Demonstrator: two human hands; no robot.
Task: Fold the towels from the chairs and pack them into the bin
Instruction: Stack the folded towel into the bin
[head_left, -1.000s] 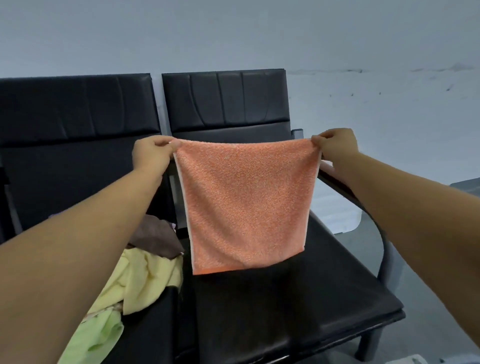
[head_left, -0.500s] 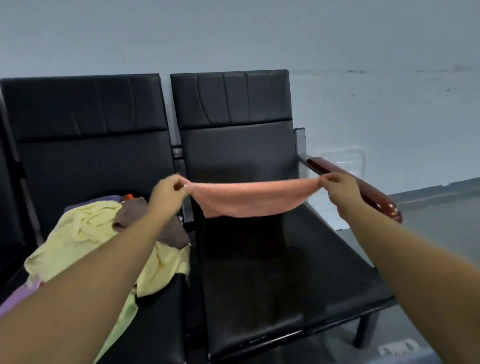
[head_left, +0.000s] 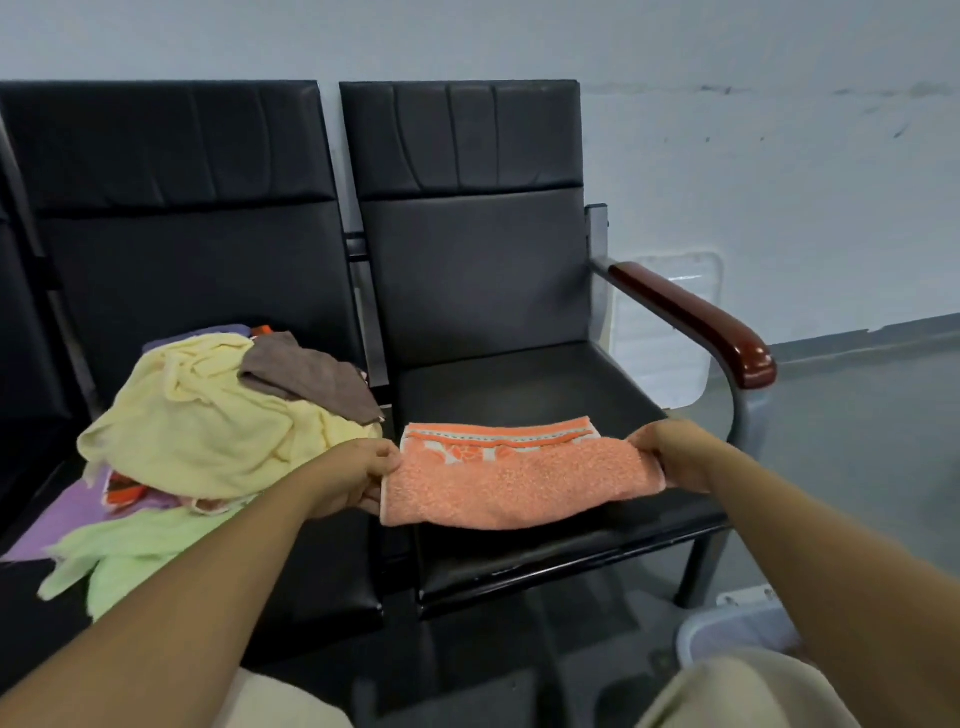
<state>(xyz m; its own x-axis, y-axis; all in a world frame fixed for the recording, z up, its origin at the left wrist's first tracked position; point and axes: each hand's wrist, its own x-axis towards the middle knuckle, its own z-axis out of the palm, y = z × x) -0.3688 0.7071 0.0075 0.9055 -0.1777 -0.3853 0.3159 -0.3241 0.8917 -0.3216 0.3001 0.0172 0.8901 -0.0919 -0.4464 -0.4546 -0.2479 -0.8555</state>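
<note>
- Hands: the left hand (head_left: 358, 480) and the right hand (head_left: 672, 457) are both bare.
- Arms: the left forearm (head_left: 197, 587) is uncovered from the wrist to the lower left frame edge. The right forearm (head_left: 831, 561) is likewise uncovered, to the lower right edge.
- Clothing: the left leg (head_left: 280, 701) and the right leg (head_left: 743, 691) are covered in plain pale beige cloth, rounded over each, slightly blurred. Trousers or shorts: cannot tell.
</note>
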